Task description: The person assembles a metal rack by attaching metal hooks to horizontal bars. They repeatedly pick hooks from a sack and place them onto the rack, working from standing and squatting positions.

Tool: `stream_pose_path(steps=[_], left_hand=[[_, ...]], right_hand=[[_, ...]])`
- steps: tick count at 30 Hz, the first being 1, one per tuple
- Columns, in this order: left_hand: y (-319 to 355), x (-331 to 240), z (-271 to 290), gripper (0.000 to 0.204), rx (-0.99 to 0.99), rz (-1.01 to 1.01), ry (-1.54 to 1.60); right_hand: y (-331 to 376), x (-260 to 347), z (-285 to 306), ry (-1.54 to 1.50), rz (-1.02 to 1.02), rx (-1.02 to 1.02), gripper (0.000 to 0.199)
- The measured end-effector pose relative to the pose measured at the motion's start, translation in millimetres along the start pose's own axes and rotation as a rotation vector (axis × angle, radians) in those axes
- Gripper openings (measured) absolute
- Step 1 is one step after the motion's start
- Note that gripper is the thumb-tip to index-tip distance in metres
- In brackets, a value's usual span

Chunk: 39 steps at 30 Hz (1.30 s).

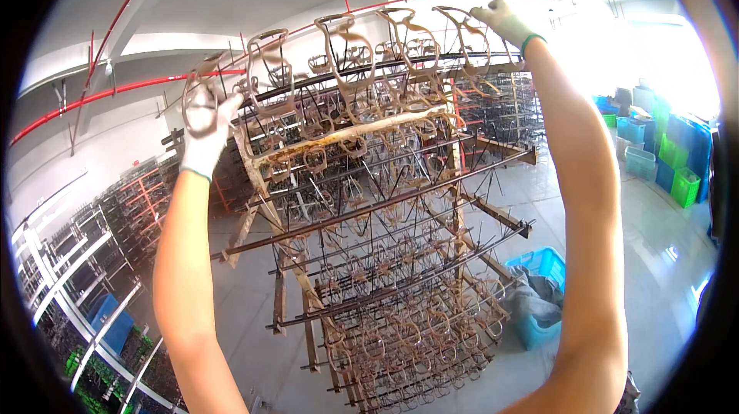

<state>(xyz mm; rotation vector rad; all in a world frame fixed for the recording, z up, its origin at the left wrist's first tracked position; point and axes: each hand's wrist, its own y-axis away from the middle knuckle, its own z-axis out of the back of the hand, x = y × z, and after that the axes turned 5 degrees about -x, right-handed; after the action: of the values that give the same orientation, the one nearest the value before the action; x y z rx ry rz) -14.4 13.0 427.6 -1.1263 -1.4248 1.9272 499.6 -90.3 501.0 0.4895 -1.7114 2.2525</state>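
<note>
Gloved left hand, right hand on top frames, tiered rack, blue crate behind

Glossy pale floor, white walls, red ceiling pipes, bright window

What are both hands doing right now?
Left hand: gloved, closed around a brown frame on the rack.
Right hand: gloved, gripping the end frame on top.

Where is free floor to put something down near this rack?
Bare floor lies right of the rack, between the blue bin and the stacked crates. A smaller patch lies at the rack's left. The rack itself is crowded with hanging frames, where both gloved hands reach.
</note>
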Motion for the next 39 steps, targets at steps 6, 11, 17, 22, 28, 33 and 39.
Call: stream_pose_path(steps=[6, 11, 17, 22, 28, 33, 39], left_hand=[[2.2, 38.1, 11.8, 0.029, -0.275, -0.492, -0.151], [5.9, 36.4, 6.8, 0.025, -0.298, -0.521, -0.31], [6.0, 45.7, 0.1, 0.031, -0.201, -0.466, -0.068], [9.1, 36.9, 4.2, 0.035, -0.193, -0.298, -0.183], [-1.4, 52.2, 4.1, 0.043, -0.136, -0.395, -0.147], [7.9, 37.6, 1.2, 0.037, -0.185, -0.39, -0.102], [4.0, 43.4, -4.7, 0.044, -0.161, -0.338, -0.134]], right_hand=[[44.8, -12.3, -52.0, -0.305, 0.023, -0.321, 0.056], [66.5, -6.1, -7.6, -0.55, 0.039, -0.19, 0.053], [78.0, -16.2, 4.7, -0.728, -0.015, -0.449, 0.056], [120.2, 87.3, -31.5, -0.14, 0.029, -0.294, 0.075], [101.5, 55.6, -11.9, -0.505, 0.049, -0.23, 0.075], [118.9, 71.8, -31.0, -0.1, 0.174, -0.459, 0.064], [122.9, 80.1, -29.4, 0.033, 0.027, -0.411, 0.044]])
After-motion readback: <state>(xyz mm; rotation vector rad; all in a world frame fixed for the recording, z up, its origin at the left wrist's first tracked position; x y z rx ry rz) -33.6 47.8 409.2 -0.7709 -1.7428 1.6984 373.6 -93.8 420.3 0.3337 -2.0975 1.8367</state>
